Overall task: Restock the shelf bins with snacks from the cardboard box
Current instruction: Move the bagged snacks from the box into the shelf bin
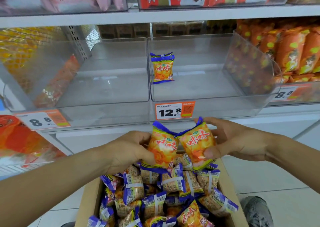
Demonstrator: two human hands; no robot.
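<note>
Head view
Cardboard box (90,197): nearest the camera, directly below both hands, open and heaped with small orange-and-blue snack packets (155,197).
Left hand (128,148): fingers curled round one packet, gripping it by its left edge; this left-held packet (163,148) stands upright above the box.
Right hand (232,140): thumb pressed on the front and fingers behind a second packet, pinching it; this right-held packet (197,145) tilts slightly and touches the left-held one at the top corners.
Middle bin (199,108): clear plastic, above and beyond the two held packets; a single packet (162,68) stands upright against its left wall.
Price tag (174,110): orange and white, reading 12.8, on the bin's front just above the hands.
Left bin (103,112): clear, up and left of the left hand, beside the middle bin.
Orange packs (290,49): fill the bin up and right of the right hand.
Shoe (256,211): grey, on the tiled floor below the right forearm, beside the box.
</note>
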